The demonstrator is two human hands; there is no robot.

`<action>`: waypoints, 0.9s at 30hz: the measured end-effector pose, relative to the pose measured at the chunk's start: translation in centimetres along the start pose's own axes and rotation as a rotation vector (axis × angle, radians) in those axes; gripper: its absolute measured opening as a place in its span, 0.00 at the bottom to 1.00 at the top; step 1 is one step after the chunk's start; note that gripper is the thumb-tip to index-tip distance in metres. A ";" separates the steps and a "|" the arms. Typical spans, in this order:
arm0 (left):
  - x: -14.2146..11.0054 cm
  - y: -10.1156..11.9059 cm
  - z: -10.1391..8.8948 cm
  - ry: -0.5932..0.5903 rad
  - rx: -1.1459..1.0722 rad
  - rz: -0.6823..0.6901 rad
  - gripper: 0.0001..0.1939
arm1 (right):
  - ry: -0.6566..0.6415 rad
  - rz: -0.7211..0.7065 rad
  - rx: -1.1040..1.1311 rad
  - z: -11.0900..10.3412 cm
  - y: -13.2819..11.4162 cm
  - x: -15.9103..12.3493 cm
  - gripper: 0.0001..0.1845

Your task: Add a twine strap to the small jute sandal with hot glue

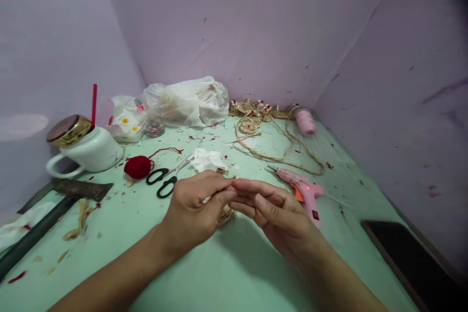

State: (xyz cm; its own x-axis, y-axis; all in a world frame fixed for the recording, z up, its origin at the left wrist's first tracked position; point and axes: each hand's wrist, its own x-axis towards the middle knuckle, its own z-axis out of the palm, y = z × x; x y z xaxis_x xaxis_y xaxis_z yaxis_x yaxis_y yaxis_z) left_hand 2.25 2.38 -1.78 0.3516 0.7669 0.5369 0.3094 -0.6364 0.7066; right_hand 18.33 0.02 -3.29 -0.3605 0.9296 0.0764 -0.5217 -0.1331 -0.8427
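Observation:
My left hand (193, 209) and my right hand (272, 209) meet at the middle of the green table (226, 273), fingertips pinched together. Between and under them sits a small coiled piece of jute twine (225, 215), mostly hidden by the fingers. Both hands are closed on it. A pink glue gun (305, 192) lies just right of my right hand, with a red light showing. Black-handled scissors (166, 178) and a crumpled white tissue (208, 160) lie just beyond my left hand.
A red yarn ball (138, 166) sits left of the scissors. A white mug with a gold lid (86, 148), a hammer (54, 207), plastic bags (188, 102), loose jute cord (270, 141), a pink thread spool (305, 122) and a dark phone (413, 258) ring the table. Walls close in on three sides.

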 end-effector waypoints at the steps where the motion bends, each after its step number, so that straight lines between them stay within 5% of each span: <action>1: -0.1 -0.2 0.0 0.001 0.028 0.051 0.08 | -0.010 0.004 0.017 0.0 0.0 0.0 0.13; 9: -0.2 -2.2 -1.0 0.013 0.704 0.316 0.13 | -0.070 0.089 0.066 0.1 0.2 -0.1 0.18; 15: 0.0 -3.3 -1.2 0.031 0.747 0.441 0.13 | -0.039 0.108 0.123 0.6 0.7 0.1 0.23; 18: 0.0 -3.7 -0.7 0.080 0.691 0.336 0.14 | -0.038 0.119 0.167 0.8 1.0 0.2 0.24; 27: 0.6 -2.7 0.0 0.040 0.099 -0.293 0.16 | -0.002 0.135 0.261 0.2 1.1 0.3 0.26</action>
State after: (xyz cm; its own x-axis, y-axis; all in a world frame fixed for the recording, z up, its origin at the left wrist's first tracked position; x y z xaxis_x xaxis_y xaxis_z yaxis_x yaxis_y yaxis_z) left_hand 1.59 4.62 -3.36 0.1999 0.9204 0.3359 0.4776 -0.3909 0.7869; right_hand 17.53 0.05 -4.14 -0.4416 0.8968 -0.0257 -0.6498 -0.3395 -0.6800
